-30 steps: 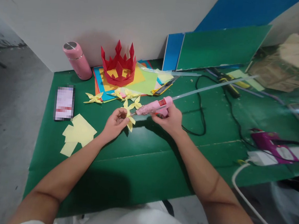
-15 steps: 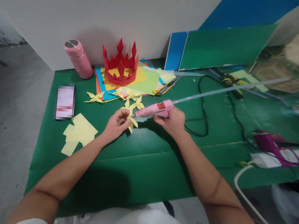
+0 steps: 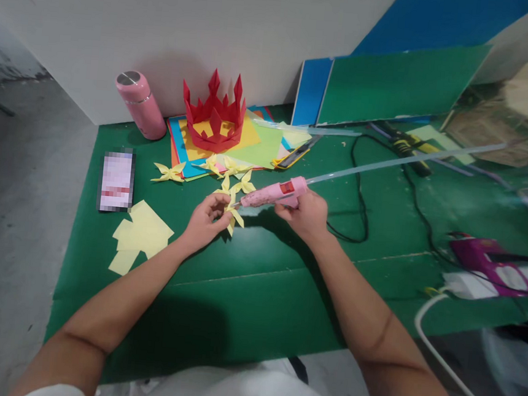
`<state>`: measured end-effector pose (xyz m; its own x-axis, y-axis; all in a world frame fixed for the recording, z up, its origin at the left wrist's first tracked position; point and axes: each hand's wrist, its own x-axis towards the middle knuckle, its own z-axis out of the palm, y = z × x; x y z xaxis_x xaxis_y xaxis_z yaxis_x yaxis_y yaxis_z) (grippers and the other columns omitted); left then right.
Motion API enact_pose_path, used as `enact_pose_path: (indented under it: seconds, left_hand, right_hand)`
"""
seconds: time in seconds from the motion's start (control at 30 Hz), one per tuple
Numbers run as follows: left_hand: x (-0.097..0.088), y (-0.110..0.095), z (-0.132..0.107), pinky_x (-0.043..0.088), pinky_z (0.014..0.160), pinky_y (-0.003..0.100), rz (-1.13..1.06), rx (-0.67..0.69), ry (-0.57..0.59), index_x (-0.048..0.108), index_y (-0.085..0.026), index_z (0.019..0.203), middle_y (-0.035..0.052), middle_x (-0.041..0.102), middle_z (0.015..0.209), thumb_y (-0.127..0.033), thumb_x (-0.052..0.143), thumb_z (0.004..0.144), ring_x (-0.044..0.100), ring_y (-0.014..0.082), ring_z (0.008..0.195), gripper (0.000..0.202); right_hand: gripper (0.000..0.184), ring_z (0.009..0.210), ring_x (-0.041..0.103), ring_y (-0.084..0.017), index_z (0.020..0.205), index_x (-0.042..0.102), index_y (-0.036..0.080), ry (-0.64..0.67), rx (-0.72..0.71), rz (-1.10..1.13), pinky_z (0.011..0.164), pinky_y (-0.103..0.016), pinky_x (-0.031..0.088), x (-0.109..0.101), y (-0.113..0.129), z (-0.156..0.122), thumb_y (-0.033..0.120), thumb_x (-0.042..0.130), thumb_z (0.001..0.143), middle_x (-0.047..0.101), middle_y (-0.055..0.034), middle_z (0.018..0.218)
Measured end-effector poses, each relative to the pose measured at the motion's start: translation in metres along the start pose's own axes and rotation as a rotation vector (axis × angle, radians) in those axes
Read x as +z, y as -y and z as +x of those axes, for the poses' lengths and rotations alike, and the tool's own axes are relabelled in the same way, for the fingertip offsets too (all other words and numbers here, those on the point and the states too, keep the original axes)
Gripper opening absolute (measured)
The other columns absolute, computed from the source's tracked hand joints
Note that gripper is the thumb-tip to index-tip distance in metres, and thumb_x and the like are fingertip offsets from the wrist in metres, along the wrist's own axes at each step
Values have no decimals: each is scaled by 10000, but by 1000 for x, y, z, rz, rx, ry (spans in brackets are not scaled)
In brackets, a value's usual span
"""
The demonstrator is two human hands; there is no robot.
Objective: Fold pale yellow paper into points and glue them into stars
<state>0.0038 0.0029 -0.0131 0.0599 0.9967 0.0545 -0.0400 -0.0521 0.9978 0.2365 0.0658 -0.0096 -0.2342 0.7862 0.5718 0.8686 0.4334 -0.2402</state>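
Note:
Between the fingertips of my left hand (image 3: 207, 221) is a yellow paper flower (image 3: 235, 218) with pointed petals. My right hand (image 3: 307, 216) is wrapped round the handle of a pink glue gun (image 3: 276, 193), its nozzle at the middle of that flower; whether it touches I cannot tell. A long clear glue stick (image 3: 378, 165) sticks out of the gun's back end. Several more folded yellow flowers lie just beyond my left hand, one of them a flower (image 3: 170, 172) off to the left.
A red paper crown (image 3: 214, 123) stands on coloured paper sheets (image 3: 268, 146), with a yellow utility knife (image 3: 295, 156) beside them. A pink bottle (image 3: 141, 106), a phone (image 3: 116, 181) and yellow paper squares (image 3: 145, 231) are at left. Black cable (image 3: 368, 213) and a purple-white power strip (image 3: 484, 263) lie right.
Almost nothing differs. The whole view has shifted very slightly, and both hands keep their places with the glue gun's nozzle at the flower.

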Motion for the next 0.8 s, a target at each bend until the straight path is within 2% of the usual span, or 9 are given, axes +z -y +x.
enact_pose_path:
  seconds: [0.27,0.57,0.8]
  left_hand:
    - [1,-2,0,497,655,241,-3,-10,14,549,-200,960,38,596,905,-288,648,754,589,116,776,245]
    - [0,-4,0,508,676,238,7,-6,23,549,-192,969,38,609,907,-241,638,759,584,106,772,233]
    - [0,-5,-1,516,701,236,-2,-13,30,553,-188,982,38,617,911,-238,647,752,597,109,793,254]
  right_hand:
    - [323,504,498,-159,566,222,257,39,25,-3,460,-268,363,-2,0,0,396,501,652,434,7,467]
    - [313,515,486,-161,563,241,254,-3,24,19,477,-280,363,0,-4,-1,406,490,677,456,-3,484]
    - [268,545,505,-173,581,267,253,-25,16,22,497,-289,371,3,-8,-3,343,501,678,465,-9,512]
